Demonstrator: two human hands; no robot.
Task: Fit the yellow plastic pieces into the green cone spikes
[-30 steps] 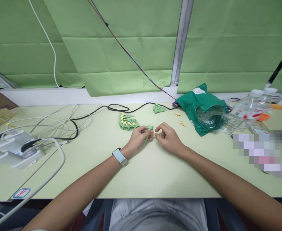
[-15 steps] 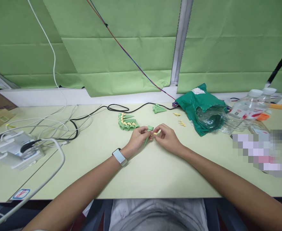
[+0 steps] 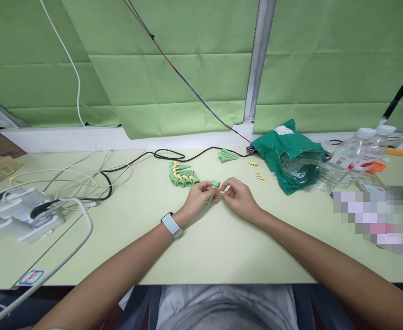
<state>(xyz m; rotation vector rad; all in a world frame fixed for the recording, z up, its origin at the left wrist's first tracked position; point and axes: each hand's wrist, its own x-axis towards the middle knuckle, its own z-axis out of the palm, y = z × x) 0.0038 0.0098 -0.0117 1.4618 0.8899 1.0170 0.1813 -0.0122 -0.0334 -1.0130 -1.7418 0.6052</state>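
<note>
My left hand is closed on a green plastic spike, its wide end up and its narrow point slanting down. Right beside it, my right hand pinches a small yellow plastic piece against the spike's side; fingers hide much of both parts. Beyond my left hand lies a cluster of green spikes with yellow pieces on them. Farther back is a small pile of plain green spikes. Several loose yellow pieces rest on the table to the right of that pile.
A green plastic bag and clear bottles stand at the right. White cables and a power strip crowd the left side. A black cable runs along the back of the table.
Both hands stay almost in the same place. The fingers of my right hand shift slightly at the yellow piece.
</note>
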